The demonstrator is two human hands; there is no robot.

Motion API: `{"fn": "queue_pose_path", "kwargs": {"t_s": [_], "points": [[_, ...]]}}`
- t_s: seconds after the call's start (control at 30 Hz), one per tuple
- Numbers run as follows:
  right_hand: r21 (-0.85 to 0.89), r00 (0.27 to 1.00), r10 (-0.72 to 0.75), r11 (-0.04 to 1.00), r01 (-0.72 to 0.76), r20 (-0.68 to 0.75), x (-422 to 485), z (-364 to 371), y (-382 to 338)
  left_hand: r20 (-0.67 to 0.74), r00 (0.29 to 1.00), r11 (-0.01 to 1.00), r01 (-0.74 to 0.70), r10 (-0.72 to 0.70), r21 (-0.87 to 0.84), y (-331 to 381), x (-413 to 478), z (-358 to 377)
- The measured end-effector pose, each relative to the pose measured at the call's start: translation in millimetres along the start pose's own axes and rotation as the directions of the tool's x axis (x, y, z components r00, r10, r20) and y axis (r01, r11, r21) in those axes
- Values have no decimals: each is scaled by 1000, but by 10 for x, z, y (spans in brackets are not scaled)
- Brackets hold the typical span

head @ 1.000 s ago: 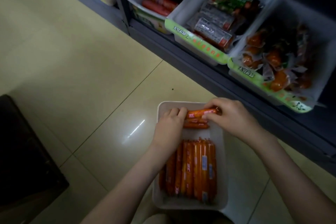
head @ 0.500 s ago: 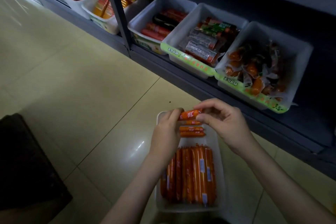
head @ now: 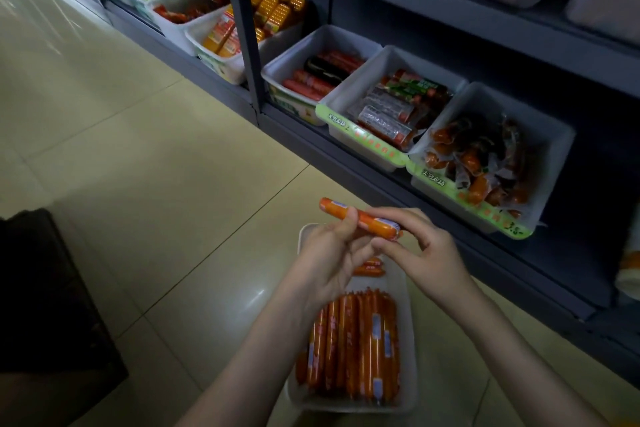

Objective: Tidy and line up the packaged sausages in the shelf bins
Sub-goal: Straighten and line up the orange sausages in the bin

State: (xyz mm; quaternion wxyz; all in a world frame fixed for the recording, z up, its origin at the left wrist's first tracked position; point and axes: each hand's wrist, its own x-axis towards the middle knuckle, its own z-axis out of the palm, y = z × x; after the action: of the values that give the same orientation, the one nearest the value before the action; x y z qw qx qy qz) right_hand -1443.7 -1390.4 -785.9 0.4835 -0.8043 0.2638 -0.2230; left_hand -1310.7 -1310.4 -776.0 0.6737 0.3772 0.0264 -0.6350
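One sausage (head: 360,218) is held above the tray (head: 353,407), pinched mid-length by the left hand (head: 329,260) and at its end by the right hand (head: 426,253). It should be turned parallel to the packed row (head: 353,343) and laid flush, ends aligned.

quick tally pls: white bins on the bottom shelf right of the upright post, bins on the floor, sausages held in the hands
shelf bins right of the post: 3 (red-sausage bin, clear-pack bin, orange-pack bin)
floor bin: 1
held sausage: 1
total: 5
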Motion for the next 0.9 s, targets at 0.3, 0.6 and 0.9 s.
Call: {"fn": "queue_pose_path", "kwargs": {"t_s": [0.3, 0.6, 0.9], "points": [[-19, 977, -30, 999, 26, -212, -44, 13, -96, 174, 878, 328, -341, 446, 881, -230, 51, -170], [66, 990, -90, 993, 98, -111, -52, 58, -16, 415, 784, 213, -552, 462, 806, -328, 121, -274], [-282, 924, -365, 880, 381, 111, -33, 102, 292, 191, 941, 940, -310, 281, 142, -160, 112, -287]]}}
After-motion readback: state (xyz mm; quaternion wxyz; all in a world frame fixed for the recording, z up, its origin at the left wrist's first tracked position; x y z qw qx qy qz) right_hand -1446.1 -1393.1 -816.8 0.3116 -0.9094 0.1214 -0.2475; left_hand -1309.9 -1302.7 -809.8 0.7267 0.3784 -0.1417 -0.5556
